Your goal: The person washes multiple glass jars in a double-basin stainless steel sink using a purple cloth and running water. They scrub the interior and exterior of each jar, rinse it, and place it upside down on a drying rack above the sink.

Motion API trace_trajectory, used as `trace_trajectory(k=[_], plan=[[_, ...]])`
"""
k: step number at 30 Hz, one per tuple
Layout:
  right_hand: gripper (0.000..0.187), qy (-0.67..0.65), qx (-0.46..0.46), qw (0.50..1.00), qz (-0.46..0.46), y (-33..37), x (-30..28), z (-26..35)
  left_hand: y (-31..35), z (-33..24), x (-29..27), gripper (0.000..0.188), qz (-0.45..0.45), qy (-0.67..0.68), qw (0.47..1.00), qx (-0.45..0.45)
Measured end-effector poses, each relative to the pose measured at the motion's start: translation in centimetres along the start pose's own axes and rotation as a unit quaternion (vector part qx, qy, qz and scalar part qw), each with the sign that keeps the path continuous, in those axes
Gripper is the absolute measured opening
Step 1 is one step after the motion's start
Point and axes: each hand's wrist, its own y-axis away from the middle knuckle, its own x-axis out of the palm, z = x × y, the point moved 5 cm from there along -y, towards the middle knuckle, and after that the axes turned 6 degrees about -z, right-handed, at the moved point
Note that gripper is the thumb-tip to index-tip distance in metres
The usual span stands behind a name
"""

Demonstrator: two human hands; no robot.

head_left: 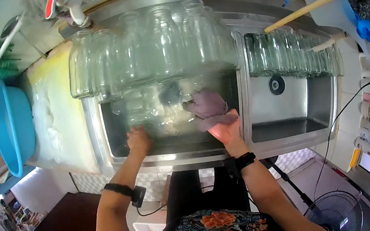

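Observation:
The left basin of the steel sink holds water, with blurry, clear glass shapes below its surface. My left hand reaches into the basin at its left side, fingers curled down at the water beside these shapes. What they grip, if anything, is hidden. My right hand is closed on a mauve cloth, bunched over the right side of the water. Several clear glass bottles stand upright in a cluster across the back of this basin.
More glass bottles line the back of the right basin, below a wooden stick. At the left, a blue plastic tub leans beside a wet, pale counter. A fan stands at the lower right.

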Motion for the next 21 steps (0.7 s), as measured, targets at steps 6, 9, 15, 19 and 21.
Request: trace_trajectory(k=[6, 9, 15, 19, 21], plan=[[0.063, 0.099, -0.067, 0.992, -0.043, -0.1, -5.2, 3.2, 1.1, 1.3, -7.7, 0.047, -0.093, 0.311, 0.945, 0.03], [0.052, 0.012, -0.04, 0.997, -0.06, 0.0, -2.8, 3.1, 1.2, -0.8, -7.3, 0.04, 0.031, 0.671, 0.741, -0.022], [0.043, 0.286, -0.053, 0.931, -0.22, -2.1, -5.5, 3.3, -3.8, -6.9, -2.5, 0.04, -0.035, 0.696, 0.714, 0.07], [0.026, 0.511, -0.056, 0.832, -0.208, -2.6, -6.4, 3.9, -4.6, -9.5, -2.2, 0.045, -0.03, 0.686, 0.724, 0.07], [0.022, 0.463, -0.063, 0.846, -0.258, -2.4, -6.7, 3.7, -3.7, -9.7, -3.3, 0.045, -0.081, 0.556, 0.821, 0.1]])
